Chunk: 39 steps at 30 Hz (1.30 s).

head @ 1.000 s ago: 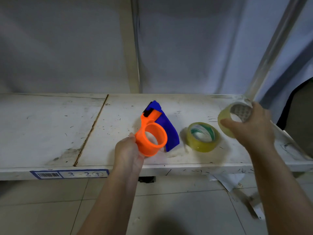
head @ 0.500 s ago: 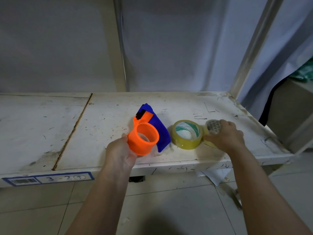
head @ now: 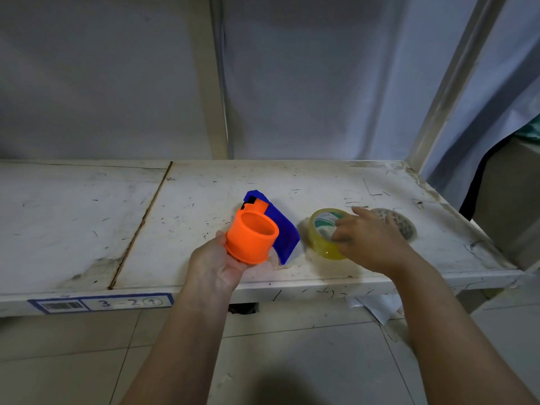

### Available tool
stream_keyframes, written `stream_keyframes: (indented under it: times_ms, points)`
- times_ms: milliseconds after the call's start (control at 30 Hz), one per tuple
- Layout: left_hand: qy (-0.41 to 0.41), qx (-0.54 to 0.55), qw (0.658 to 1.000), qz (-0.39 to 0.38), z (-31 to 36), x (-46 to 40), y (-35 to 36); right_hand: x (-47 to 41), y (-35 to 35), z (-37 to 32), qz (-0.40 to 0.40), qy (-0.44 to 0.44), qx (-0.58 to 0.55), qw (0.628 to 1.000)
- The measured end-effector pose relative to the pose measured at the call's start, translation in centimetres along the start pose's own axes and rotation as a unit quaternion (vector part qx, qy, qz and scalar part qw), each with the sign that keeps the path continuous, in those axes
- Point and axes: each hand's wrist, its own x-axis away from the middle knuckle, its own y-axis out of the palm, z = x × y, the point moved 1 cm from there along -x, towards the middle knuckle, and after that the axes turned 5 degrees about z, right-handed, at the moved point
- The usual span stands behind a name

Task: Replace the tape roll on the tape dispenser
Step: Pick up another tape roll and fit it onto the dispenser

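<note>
My left hand [head: 216, 267] grips the tape dispenser [head: 251, 238] by its orange drum, just above the shelf's front edge. The drum is bare, with a blue guard behind it. To its right a full yellow tape roll [head: 321, 248] with a green and white core lies on the shelf. My right hand [head: 371, 244] is over this roll with its fingers spread and touching the top, the thumb at the core. A nearly used-up roll [head: 401, 225] lies flat just right of that hand, apart from it.
The worn white shelf [head: 146, 229] has a seam on its left half and a label [head: 102, 302] reading 3-2 on its front edge. A metal upright [head: 438, 83] stands at the back right corner. A paper scrap [head: 377, 308] hangs under the shelf.
My right hand set the used-up roll down on the shelf, let it go and moved left onto the yellow roll. My left hand tilted the dispenser so that the drum opening faces up.
</note>
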Motion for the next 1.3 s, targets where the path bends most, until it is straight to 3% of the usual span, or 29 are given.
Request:
stream_keyframes:
  times_ms: [100,200,267,400,467,567,933,1167,1300]
  points:
    - [-0.003,-0.005,1.0,-0.012,0.2,-0.1,-0.1,0.3,0.2,0.3,-0.026,0.004,-0.024,0.999]
    - [0.002,-0.01,1.0,-0.024,0.1,0.0,-0.1,0.4,-0.1,-0.3,0.052,0.026,-0.04,0.998]
    - [0.015,-0.029,0.999,-0.043,0.1,0.3,0.1,0.4,-0.7,-0.9,0.125,0.035,-0.128,0.983]
    - [0.098,-0.106,0.989,-0.045,-0.3,0.8,0.6,1.0,-3.2,-2.8,0.205,0.05,-0.407,0.889]
    - [0.147,-0.13,0.98,-0.036,-0.4,1.0,0.9,1.4,-3.7,-4.0,0.189,0.038,-0.5,0.844]
    - [0.199,-0.129,0.97,-0.046,-0.4,1.6,1.2,1.7,-3.5,-5.9,0.15,0.02,-0.56,0.815]
    - [0.286,-0.147,0.944,-0.077,-0.7,2.8,1.5,1.2,-1.7,-7.8,0.189,0.026,-0.525,0.829]
    - [0.305,-0.123,0.943,-0.056,-0.6,2.7,1.5,1.2,-1.1,-8.2,0.161,0.011,-0.527,0.834]
    - [0.306,-0.121,0.942,-0.063,-0.5,2.7,1.3,1.4,-1.1,-8.0,0.156,-0.004,-0.493,0.856]
